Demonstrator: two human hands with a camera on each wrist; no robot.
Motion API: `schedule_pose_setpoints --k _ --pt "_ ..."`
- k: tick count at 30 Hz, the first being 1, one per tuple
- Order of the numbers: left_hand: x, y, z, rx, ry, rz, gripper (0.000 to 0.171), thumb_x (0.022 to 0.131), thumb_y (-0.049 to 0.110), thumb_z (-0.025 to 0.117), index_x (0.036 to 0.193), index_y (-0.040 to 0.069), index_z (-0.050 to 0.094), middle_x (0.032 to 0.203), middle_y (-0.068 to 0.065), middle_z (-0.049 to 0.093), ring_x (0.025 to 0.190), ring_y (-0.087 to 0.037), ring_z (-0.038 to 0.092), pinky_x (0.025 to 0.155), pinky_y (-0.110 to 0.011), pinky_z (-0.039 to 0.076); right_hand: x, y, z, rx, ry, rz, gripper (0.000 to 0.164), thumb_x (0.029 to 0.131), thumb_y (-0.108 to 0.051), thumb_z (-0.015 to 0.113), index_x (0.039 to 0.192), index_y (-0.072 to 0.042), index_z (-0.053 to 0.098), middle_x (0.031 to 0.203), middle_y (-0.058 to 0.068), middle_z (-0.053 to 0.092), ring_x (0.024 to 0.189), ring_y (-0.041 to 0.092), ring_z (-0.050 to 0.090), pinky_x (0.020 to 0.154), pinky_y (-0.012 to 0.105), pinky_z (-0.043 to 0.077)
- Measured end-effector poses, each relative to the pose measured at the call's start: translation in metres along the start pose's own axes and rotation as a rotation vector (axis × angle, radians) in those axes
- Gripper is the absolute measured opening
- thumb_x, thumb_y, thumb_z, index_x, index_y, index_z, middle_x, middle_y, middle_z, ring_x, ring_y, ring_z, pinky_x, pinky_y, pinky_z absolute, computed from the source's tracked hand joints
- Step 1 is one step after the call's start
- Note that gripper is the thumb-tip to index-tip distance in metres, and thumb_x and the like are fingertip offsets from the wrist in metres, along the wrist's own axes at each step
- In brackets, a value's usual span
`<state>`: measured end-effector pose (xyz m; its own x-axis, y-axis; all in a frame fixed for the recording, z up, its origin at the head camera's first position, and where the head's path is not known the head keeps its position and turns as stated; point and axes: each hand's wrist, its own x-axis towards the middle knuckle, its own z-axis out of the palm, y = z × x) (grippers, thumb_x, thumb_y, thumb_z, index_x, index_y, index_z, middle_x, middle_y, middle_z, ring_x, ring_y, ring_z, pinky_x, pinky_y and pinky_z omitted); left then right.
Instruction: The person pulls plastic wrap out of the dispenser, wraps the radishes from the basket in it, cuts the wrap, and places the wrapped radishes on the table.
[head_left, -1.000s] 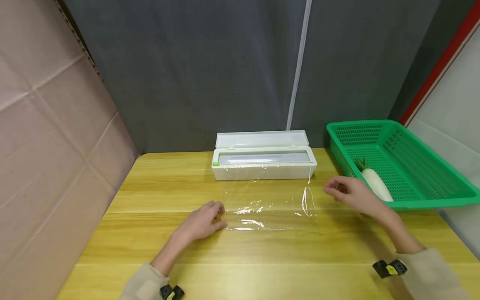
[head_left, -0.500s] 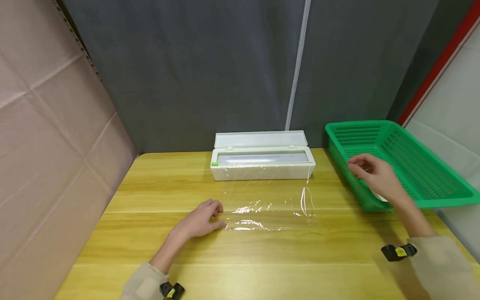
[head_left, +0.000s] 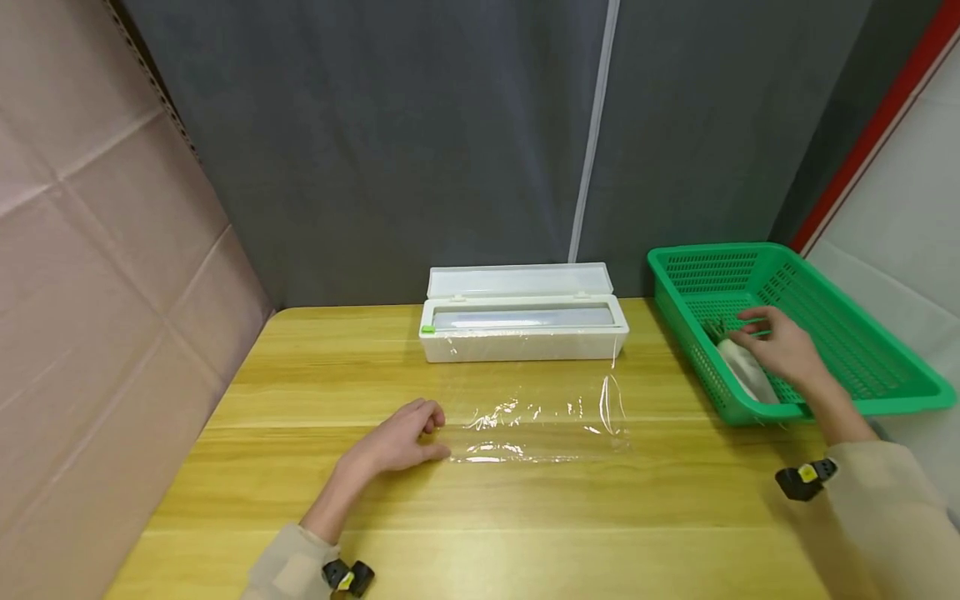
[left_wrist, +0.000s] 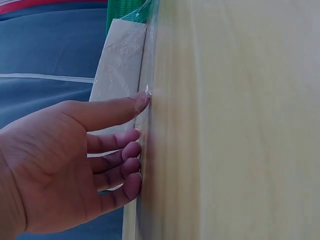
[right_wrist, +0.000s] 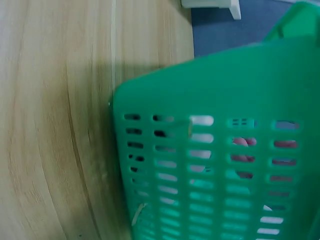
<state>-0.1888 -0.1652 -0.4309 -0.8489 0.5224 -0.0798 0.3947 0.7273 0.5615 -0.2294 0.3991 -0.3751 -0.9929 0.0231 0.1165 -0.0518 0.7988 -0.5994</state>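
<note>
A clear sheet of cling film [head_left: 517,425] stretches from the white dispenser box [head_left: 525,344] toward the front, over the wooden table. My left hand [head_left: 405,437] rests at the sheet's left front corner. In the left wrist view, the thumb [left_wrist: 142,101] touches the film's edge while the other fingers [left_wrist: 131,150] lie loosely bent. My right hand [head_left: 787,350] is inside the green basket [head_left: 873,407], thumb and fingers apart, right over a white radish [head_left: 742,372] with green leaf stubs. The basket's wall mostly hides that hand in the right wrist view.
The dispenser's lid [head_left: 521,281] stands raised at the back, with the film roll [head_left: 525,318] showing and a small green slider [head_left: 427,329] at its left end. A dark grey curtain [head_left: 375,167] hangs behind the table. The basket stands at the right, near a white wall.
My right hand has moved right from beside the film, across the basket's rim and down to the radish. The left hand has stayed at the film's corner.
</note>
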Motion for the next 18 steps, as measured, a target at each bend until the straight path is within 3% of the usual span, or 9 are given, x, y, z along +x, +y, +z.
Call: schedule_pose_setpoints --k 5,10,18 --pt "0.004 -0.001 -0.001 -0.005 -0.008 0.012 0.039 0.085 0.024 0.083 0.109 0.005 0.058 0.097 -0.002 0.053 0.089 -0.017 0.049 0.081 -0.036 0.046 0.004 0.014 -0.007 0.016 -0.098 0.086 0.067 0.106 -0.038 0.049 0.144 0.014 0.031 0.129 0.040 0.045 0.109 0.052 0.051 0.074 0.050 0.050" --pt "0.007 -0.001 -0.003 -0.012 -0.020 0.007 0.039 0.083 0.022 0.085 0.106 0.006 0.058 0.094 -0.003 0.052 0.087 -0.017 0.047 0.079 -0.034 0.044 0.006 0.021 -0.013 0.060 -0.221 0.160 0.079 0.105 -0.044 0.046 0.148 0.016 0.020 0.138 0.046 0.035 0.119 0.058 0.044 0.087 0.063 0.045" --pt "0.009 -0.001 -0.004 -0.031 -0.020 0.002 0.039 0.081 0.020 0.086 0.104 0.006 0.058 0.091 -0.004 0.051 0.084 -0.016 0.046 0.076 -0.033 0.042 0.008 0.025 -0.012 -0.016 -0.302 0.166 0.073 0.106 -0.036 0.049 0.143 0.021 0.023 0.135 0.049 0.033 0.118 0.060 0.043 0.086 0.060 0.047"
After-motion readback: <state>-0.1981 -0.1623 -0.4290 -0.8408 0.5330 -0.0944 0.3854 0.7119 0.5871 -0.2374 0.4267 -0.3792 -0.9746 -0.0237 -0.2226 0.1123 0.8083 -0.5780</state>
